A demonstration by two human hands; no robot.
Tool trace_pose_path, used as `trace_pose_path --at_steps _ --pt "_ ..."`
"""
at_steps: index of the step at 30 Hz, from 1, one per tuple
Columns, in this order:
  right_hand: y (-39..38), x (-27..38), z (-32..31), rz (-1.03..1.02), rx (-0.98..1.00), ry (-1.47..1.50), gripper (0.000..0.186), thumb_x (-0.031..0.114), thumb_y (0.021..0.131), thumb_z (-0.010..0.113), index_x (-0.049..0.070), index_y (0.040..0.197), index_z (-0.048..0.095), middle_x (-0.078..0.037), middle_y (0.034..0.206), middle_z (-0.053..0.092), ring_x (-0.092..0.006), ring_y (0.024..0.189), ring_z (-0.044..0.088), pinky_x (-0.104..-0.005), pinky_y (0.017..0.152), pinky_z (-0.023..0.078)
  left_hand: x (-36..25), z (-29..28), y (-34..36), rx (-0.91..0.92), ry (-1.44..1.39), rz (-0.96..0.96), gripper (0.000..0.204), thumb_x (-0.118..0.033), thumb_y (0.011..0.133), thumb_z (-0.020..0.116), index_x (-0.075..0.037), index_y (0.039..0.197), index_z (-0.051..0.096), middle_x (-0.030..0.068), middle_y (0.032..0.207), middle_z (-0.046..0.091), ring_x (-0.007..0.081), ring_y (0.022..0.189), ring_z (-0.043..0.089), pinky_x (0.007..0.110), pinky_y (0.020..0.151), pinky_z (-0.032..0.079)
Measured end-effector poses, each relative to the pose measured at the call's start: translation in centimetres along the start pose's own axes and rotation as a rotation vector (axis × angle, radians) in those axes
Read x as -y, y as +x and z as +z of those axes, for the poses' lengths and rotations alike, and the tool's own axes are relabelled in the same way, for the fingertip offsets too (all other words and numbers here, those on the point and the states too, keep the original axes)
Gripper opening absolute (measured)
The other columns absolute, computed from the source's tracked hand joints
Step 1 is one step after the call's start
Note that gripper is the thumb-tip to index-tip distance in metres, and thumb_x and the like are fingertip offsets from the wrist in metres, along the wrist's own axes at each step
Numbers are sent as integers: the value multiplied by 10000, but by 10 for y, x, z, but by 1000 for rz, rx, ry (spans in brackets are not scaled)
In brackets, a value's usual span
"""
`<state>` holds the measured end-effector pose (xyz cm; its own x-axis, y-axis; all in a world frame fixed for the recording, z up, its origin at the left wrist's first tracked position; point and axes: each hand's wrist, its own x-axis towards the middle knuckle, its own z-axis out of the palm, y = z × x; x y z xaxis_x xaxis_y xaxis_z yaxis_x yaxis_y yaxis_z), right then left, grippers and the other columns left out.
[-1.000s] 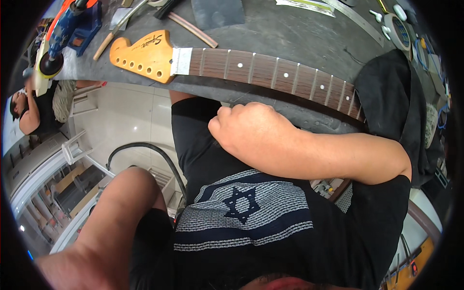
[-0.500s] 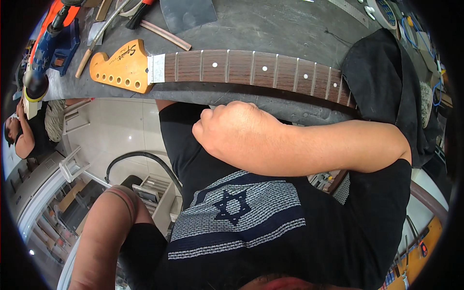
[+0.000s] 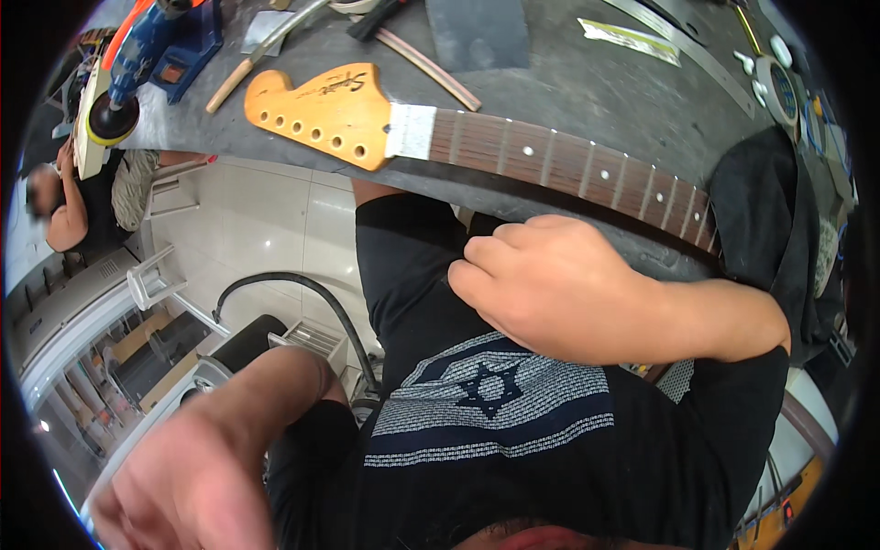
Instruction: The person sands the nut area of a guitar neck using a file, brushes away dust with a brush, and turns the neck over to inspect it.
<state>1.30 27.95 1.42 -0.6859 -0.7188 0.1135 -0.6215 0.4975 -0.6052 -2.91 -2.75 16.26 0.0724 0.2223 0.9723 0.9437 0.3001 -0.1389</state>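
A guitar neck (image 3: 568, 170) lies along the bench edge, its dark fretboard dotted with pale inlays. Its amber headstock (image 3: 321, 115) points left and has a row of bare peg holes. A pale strip (image 3: 411, 131) covers the nut area. Black cloth (image 3: 761, 206) covers the neck's right end. My right hand (image 3: 550, 284) is in front of my torso, just below the bench edge and apart from the neck. Its fingers are curled closed; the palm is hidden. Large and motion-smeared, my left hand (image 3: 192, 486) is raised at the lower left, away from the bench, its fingers unclear.
A blue power tool with a round pad (image 3: 115, 119) stands at left. Behind the neck lie a wooden-handled tool (image 3: 229, 87), a striped stick (image 3: 431, 69), a grey sheet (image 3: 477, 35) and a metal ruler (image 3: 687, 55). Another person (image 3: 69, 197) is at far left; a black hose (image 3: 302, 280) curves below.
The whole view has shifted, so the neck and bench appear farther right. My left hand has come up into view at the lower left. My right hand stays curled by the bench edge.
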Motion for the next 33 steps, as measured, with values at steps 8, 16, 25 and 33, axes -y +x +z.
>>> trace_pose_path --at_steps 8,16,25,33 --pt "16 -23 -36 380 -280 -404 765 303 825 964 72 1482 645 -116 1286 668 -344 1177 645 -447 989 502 54 45 -173 670 114 -728 831 -224 891 962 -21 1596 570 216 1614 601 390 1523 564 531 1290 446" --pt "30 -8 -56 299 -99 -511 516 269 869 933 54 1287 721 -95 1106 685 -319 1068 672 -449 957 472 73 16 -199 496 83 -886 1178 -433 826 1021 -54 1762 413 199 1798 473 367 1651 464 525 1349 358" --pt "12 61 -114 333 58 -338 611 336 865 938 33 1349 720 -129 1196 714 -368 1129 661 -452 1046 468 34 21 -156 -221 -694 -1205 1176 -567 874 999 -31 1724 388 292 1693 541 394 1351 725 511 1137 623" --pt "-17 124 -138 495 76 -220 610 244 774 978 49 1310 760 -102 1234 741 -346 1196 674 -448 1111 481 -3 31 -114 -508 -669 -910 1321 -649 758 1012 -107 1751 330 364 1642 546 415 1159 788 480 953 716"
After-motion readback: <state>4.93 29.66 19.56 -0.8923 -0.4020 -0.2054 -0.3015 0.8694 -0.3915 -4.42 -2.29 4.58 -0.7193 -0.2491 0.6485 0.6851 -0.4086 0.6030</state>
